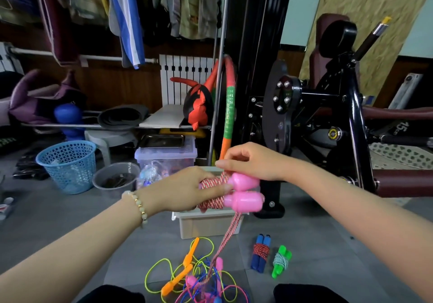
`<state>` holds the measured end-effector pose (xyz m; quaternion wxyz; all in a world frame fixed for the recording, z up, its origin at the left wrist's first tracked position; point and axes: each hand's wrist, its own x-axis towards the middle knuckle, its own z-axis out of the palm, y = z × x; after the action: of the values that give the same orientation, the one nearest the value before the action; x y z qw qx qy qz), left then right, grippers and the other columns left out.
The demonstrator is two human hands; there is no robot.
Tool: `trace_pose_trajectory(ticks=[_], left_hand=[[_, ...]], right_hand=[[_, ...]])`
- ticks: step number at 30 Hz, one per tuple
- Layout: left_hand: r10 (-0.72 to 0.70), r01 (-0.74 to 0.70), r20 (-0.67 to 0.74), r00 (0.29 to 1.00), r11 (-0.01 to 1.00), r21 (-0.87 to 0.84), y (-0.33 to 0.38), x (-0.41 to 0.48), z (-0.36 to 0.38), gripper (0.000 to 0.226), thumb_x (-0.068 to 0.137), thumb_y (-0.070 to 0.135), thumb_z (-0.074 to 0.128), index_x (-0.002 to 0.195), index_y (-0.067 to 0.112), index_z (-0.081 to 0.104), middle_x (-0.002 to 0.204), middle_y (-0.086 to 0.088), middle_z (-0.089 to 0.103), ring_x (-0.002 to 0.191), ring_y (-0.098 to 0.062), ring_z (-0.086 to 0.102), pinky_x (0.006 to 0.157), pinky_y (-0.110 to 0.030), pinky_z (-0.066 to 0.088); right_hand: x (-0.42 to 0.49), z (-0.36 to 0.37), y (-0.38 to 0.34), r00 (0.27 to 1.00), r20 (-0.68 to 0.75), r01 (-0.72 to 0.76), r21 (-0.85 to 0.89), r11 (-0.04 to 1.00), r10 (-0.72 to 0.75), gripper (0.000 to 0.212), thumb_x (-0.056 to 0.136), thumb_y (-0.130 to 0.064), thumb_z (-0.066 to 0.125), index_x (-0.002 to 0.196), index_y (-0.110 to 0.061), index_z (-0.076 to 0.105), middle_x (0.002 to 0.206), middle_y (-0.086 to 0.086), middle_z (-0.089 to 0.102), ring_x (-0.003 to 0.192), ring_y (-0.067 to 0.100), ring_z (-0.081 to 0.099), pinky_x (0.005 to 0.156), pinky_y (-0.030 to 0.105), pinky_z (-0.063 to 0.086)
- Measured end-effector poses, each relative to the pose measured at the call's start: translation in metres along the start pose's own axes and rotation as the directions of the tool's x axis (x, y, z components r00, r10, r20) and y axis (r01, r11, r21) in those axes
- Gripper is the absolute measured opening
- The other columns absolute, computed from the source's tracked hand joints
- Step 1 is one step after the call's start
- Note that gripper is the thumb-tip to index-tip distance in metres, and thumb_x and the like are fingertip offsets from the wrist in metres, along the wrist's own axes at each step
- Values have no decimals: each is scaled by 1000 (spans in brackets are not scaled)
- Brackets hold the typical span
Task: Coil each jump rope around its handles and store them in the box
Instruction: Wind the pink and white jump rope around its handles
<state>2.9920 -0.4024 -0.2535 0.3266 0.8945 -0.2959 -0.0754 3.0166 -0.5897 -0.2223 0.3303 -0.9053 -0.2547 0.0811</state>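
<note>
My left hand grips two pink handles held side by side, with red-and-white rope partly wound around them. My right hand pinches that rope just above the handles. The rope's loose part hangs down to the floor. Behind the handles stands a beige box. On the floor at the right lie a coiled blue-handled rope and a coiled green-handled rope. A tangle of loose ropes with orange and pink handles lies in front of me.
A blue mesh basket, a grey bowl and a clear lidded bin stand at the left behind the box. A black exercise machine fills the right side. Clothes hang above a shelf at the back.
</note>
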Motion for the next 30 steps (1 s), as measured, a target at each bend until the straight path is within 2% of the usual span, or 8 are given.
trace_pose_trajectory(ticks=[2, 5, 8, 11, 18, 22, 26, 30], left_hand=[[-139, 125, -40, 989, 961, -247, -9, 0, 8, 45, 90, 54, 45, 69, 16, 57, 56, 0, 61, 38, -8, 46, 41, -19, 38], [-291, 199, -87, 953, 814, -545, -14, 2, 15, 52, 89, 57, 42, 75, 10, 58, 52, -2, 60, 35, -12, 43, 38, -16, 33], [-336, 209, -67, 940, 716, -666, -12, 6, 21, 59, 90, 59, 42, 80, 2, 58, 46, 0, 57, 33, -11, 42, 37, -15, 33], [-267, 180, 4, 964, 639, -748, -9, 11, 28, 70, 78, 67, 44, 88, 0, 60, 58, -7, 60, 37, -14, 43, 38, -16, 35], [-108, 258, 248, 963, 643, -721, -6, 11, 28, 56, 88, 58, 34, 86, 6, 53, 58, -4, 58, 37, -10, 42, 37, -15, 33], [-132, 271, 253, 959, 696, -665, -13, 8, 25, 49, 85, 58, 39, 73, 14, 56, 59, -2, 57, 40, -10, 41, 39, -18, 35], [-170, 203, 114, 979, 758, -619, -26, 6, 27, 46, 82, 60, 54, 78, 14, 55, 61, -4, 59, 38, -12, 43, 40, -19, 37], [-285, 136, -150, 947, 775, -618, -33, 10, 36, 37, 85, 52, 54, 89, 15, 57, 59, -3, 60, 41, -16, 45, 42, -21, 36]], right_hand=[[-1, 9, 8, 998, -62, -18, 64, 998, 22, 31, 84, -41, 62, 106, -18, 63, 103, 0, 63, 90, 8, 59, 77, 21, 50], [-5, 18, 17, 982, -172, -23, 270, 963, 72, 58, 86, -30, 64, 137, -23, 38, 128, -4, 52, 106, 5, 57, 79, 7, 48], [-11, 21, 30, 982, -138, -14, 631, 776, 131, 66, 82, -33, 69, 139, -17, 39, 125, -2, 59, 108, 8, 59, 94, 20, 49], [-13, 34, 40, 999, 45, -51, 704, 709, 27, 85, 54, -54, 84, 122, -13, 54, 115, 0, 66, 112, 15, 59, 103, 30, 41], [-18, 62, 35, 999, -24, 36, 732, 681, -26, 89, 55, -50, 85, 126, -7, 52, 112, 11, 65, 102, 18, 61, 83, 25, 48], [-23, 64, 30, 999, -44, 45, 659, 751, -21, 28, 78, -20, 72, 104, -17, 60, 88, -10, 72, 87, 1, 64, 77, 15, 48], [-26, 64, 30, 999, -10, -27, 602, 798, 42, 11, 90, -12, 58, 95, -22, 58, 66, -20, 62, 64, -2, 51, 61, 10, 39], [-24, 73, 34, 994, 28, -105, 557, 824, 108, 22, 93, -12, 55, 113, -20, 55, 80, -14, 55, 54, -5, 45, 54, 12, 37]])
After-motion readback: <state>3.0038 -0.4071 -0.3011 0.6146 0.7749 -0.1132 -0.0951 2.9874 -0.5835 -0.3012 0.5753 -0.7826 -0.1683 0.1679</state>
